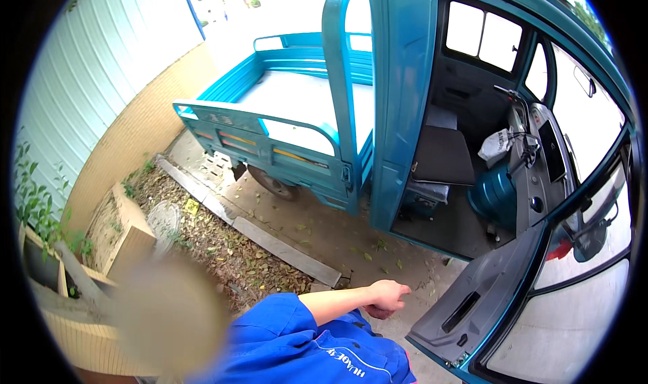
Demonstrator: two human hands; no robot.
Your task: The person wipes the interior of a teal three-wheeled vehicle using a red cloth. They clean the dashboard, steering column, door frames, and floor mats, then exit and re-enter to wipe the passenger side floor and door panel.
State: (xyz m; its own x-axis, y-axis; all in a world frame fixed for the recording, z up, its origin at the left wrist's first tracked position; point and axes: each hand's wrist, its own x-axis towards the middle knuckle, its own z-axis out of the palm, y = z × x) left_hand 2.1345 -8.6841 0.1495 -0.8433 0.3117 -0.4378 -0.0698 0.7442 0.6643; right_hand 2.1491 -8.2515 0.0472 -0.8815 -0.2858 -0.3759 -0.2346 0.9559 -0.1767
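My left hand (387, 297), at the end of a bare forearm below a blue short sleeve (273, 316), reaches across my front. Its fingers look curled, with one knuckle or fingertip pointing right. Shadow darkens the underside, so whatever it may hold cannot be made out. My right hand does not show. Just right of the left hand, and apart from it, is the open grey-lined door (466, 299) of a teal cargo tricycle (405, 107). Inside the cab are a dark seat (442, 158), handlebars (516, 95), a white bag (496, 145) and a teal drum-shaped housing (496, 193).
The teal cargo bed (270, 141) extends behind the cab. Kerb stones (287, 249) edge a leaf-strewn strip (216, 249) on the left, beside a tan wall base (135, 127) and pale metal sheeting (88, 66). Wooden boards (94, 343) and a blurred beige round shape (169, 316) lie lower left.
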